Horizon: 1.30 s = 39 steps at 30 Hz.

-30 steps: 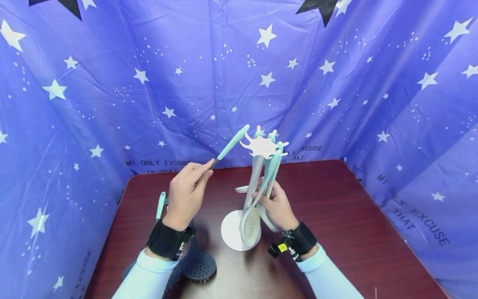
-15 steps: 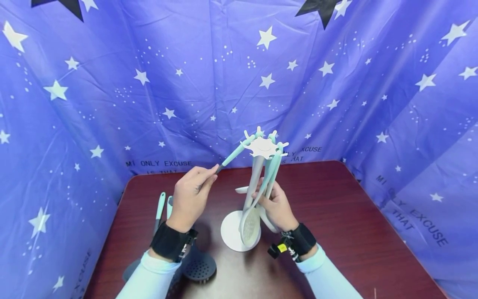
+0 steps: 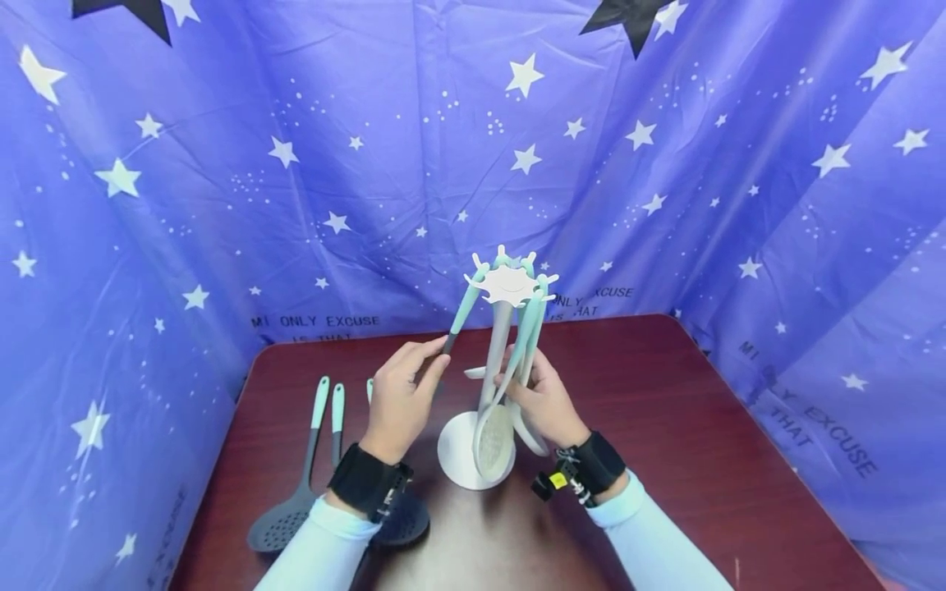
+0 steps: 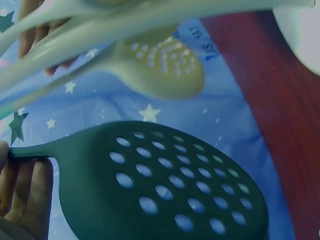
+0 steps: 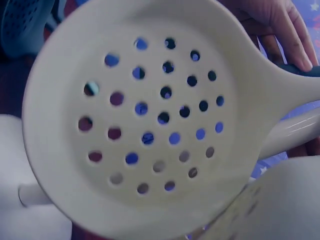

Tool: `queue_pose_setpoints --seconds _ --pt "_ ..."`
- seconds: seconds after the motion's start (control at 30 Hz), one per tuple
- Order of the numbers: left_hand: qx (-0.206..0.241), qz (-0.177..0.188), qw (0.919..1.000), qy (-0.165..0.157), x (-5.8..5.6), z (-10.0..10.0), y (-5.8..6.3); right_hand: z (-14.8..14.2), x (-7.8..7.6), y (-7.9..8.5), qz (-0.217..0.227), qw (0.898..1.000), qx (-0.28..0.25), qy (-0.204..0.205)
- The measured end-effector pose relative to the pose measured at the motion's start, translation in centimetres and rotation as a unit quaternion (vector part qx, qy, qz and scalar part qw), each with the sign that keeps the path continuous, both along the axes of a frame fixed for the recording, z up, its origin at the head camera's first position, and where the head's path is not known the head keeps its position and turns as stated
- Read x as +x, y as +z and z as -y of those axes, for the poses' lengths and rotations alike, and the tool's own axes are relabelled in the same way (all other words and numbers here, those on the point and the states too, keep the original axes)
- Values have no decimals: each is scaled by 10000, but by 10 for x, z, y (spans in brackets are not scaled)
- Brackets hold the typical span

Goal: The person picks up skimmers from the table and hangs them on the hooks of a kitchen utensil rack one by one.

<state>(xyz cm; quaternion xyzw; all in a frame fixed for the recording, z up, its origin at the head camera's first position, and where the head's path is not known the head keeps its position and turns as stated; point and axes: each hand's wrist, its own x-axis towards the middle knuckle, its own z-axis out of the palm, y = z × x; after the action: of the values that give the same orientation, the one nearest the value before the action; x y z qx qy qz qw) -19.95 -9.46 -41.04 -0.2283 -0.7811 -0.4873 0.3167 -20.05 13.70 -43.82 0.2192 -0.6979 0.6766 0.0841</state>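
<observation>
My left hand (image 3: 402,394) pinches the dark neck of a skimmer (image 3: 461,312) with a mint handle. That handle hangs steeply, its end at a left hook of the white utensil stand (image 3: 508,283). The skimmer's dark, perforated head (image 4: 150,175) fills the lower left wrist view. My right hand (image 3: 550,402) grips the stand's post, with several fingers hidden behind it and the utensils. Pale utensils with mint handles hang around the post. Among them is a cream skimmer (image 5: 150,110), seen large and close in the right wrist view.
Left of the stand's round base (image 3: 458,451), dark utensils lie on the brown table (image 3: 665,460). One is a perforated skimmer (image 3: 281,521); another dark round head (image 3: 402,525) is partly covered by my left forearm. A blue star-patterned curtain (image 3: 414,164) surrounds the table.
My left hand has moved right and slightly down. The skimmer's handle has swung from slanted to steeper, its end now at the hook. The stand's top has shifted slightly left.
</observation>
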Motion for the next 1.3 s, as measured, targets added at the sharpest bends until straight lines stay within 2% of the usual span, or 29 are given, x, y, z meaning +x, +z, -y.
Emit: queue_pose_setpoints --seconds 0.1,0.2,0.27,0.37,0.43,0.5,0.57,0.67,0.8,0.87,0.97,1.1,1.3 --pt "177 183 9996 -123 -1 -10 -8 -5 0 0 -183 9995 270 54" --pt "278 297 9988 -259 -2 -15 -13 -17 -1 2 -530 9943 927 -5" --pt "225 394 9984 -337 -3 -14 -13 -28 -3 3 -859 9884 1252 66" --pt "-9 601 9975 -365 -9 -5 -10 -44 -8 6 -1262 9828 1334 204" --pt "-311 781 9961 -256 -14 4 -8 -54 -13 6 -1433 9800 1377 -17" --pt "-605 954 9935 -137 -20 13 -5 -61 -17 7 -1520 9723 1697 -518" --pt "-985 1078 9893 51 -25 21 -4 -67 -22 6 -1602 9548 2257 -1086" --pt "-1436 1098 9832 245 -32 29 -5 -71 -32 6 -1811 9147 3194 -1686" --pt "-1959 1018 9739 523 -43 35 -11 -74 -48 4 -1797 8663 4146 -2131" --pt "-2197 1052 9677 648 -48 39 -15 -76 -55 0 -1622 8532 4438 -2210" --pt "-2542 1261 9549 874 -55 48 -26 -80 -62 -7 -1301 8466 4679 -2178" --pt "-2782 1697 9387 1123 -61 61 -41 -87 -68 -19 -874 8457 4837 -2079" --pt "-2741 2116 9297 1251 -62 74 -49 -96 -71 -37 -333 8461 4884 -2111"
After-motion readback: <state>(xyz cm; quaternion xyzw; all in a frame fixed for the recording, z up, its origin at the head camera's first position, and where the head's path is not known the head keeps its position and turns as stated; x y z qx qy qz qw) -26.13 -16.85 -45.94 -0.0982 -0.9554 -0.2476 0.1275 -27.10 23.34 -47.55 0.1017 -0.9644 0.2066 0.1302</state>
